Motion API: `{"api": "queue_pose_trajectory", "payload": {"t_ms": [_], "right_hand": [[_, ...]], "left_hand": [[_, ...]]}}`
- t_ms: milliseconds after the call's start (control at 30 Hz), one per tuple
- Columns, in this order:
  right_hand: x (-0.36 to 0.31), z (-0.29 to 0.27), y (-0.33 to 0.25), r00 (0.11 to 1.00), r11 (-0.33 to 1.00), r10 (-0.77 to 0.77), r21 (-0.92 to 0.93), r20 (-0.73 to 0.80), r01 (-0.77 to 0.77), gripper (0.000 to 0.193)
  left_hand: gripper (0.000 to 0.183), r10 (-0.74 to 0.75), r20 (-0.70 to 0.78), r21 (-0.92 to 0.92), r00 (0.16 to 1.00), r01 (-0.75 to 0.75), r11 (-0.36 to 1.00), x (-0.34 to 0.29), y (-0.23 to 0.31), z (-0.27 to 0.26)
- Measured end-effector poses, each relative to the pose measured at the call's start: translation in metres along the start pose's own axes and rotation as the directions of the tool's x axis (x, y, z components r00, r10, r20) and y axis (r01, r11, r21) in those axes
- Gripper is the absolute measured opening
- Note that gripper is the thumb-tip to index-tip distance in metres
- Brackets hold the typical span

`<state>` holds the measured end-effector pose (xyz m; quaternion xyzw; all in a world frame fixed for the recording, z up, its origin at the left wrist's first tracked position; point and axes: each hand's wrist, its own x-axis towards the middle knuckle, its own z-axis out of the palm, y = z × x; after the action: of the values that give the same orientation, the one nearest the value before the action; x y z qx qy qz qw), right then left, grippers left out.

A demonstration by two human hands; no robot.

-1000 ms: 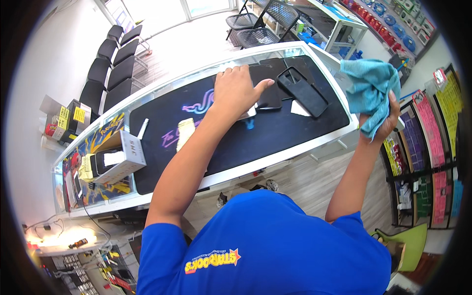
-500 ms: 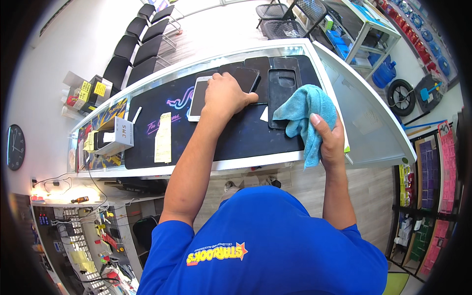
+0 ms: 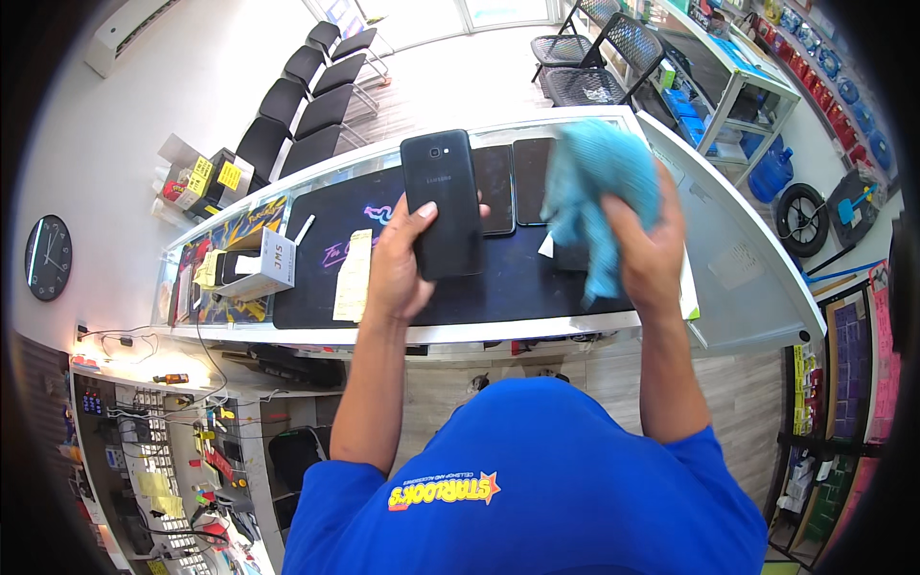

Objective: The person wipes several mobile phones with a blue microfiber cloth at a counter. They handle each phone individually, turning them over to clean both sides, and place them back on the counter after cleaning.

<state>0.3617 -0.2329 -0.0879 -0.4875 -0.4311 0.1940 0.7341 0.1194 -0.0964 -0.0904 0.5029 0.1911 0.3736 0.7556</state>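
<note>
My left hand [image 3: 398,264] is wrapped round a black smartphone [image 3: 447,216], raised over the counter with its back and camera lens facing up. In my right hand [image 3: 654,247] a teal cloth [image 3: 604,177] is bunched, blurred by motion, to the right of the phone and apart from it. Under them lies a dark printed mat [image 3: 517,293]. Two more dark phones, one nearer [image 3: 496,196] and one further right [image 3: 530,182], rest on it between my hands. Part of a black tray-like piece [image 3: 572,257] shows below the cloth. The white phone seen earlier is out of sight.
A yellow paper slip [image 3: 354,278] and a white box [image 3: 264,266] are on the counter's left. The white counter rim [image 3: 508,327] runs along the near side. Black chairs [image 3: 278,120] line the left wall; a hinged white panel [image 3: 733,249] adjoins on the right.
My left hand has lifted a black phone off the mat, back side up, and drawn it nearer. The cloth in my right hand has risen slightly. The view has shifted a little.
</note>
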Motion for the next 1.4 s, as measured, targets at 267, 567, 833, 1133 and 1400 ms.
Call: {"api": "queue_pose_trajectory", "payload": {"t_ms": [267, 567, 833, 1133, 1400], "right_hand": [[-0.008, 0.147, 0.029, 0.608, 0.547, -0.319, -0.383, 0.727, 0.745, 0.046], [-0.030, 0.163, 0.015, 0.765, 0.985, 0.171, -0.085, 0.621, -0.151, 0.059], [-0.040, 0.239, 0.036, 0.800, 0.997, 0.078, -0.056, 0.594, -0.056, 0.063], [-0.006, 0.305, 0.011, 0.718, 0.741, -0.317, -0.311, 0.619, 0.595, 0.061], [-0.076, 0.224, 0.009, 0.463, 0.967, 0.173, -0.240, 0.869, 0.089, 0.041]], "left_hand": [[0.057, 0.030, -0.218, -0.517, 0.975, -0.142, 0.844, -0.021, -0.015, -0.019], [0.049, 0.348, -0.423, 0.172, 0.837, -0.303, 0.937, -0.045, 0.016, -0.067], [0.090, 0.154, -0.325, -0.176, 0.933, -0.220, 0.959, -0.036, 0.058, -0.056], [0.068, 0.247, -0.223, -0.607, 0.943, -0.333, 0.722, -0.060, 0.054, -0.089], [0.061, 0.291, -0.413, -0.502, 0.863, -0.482, 0.718, -0.069, 0.099, -0.164]]}}
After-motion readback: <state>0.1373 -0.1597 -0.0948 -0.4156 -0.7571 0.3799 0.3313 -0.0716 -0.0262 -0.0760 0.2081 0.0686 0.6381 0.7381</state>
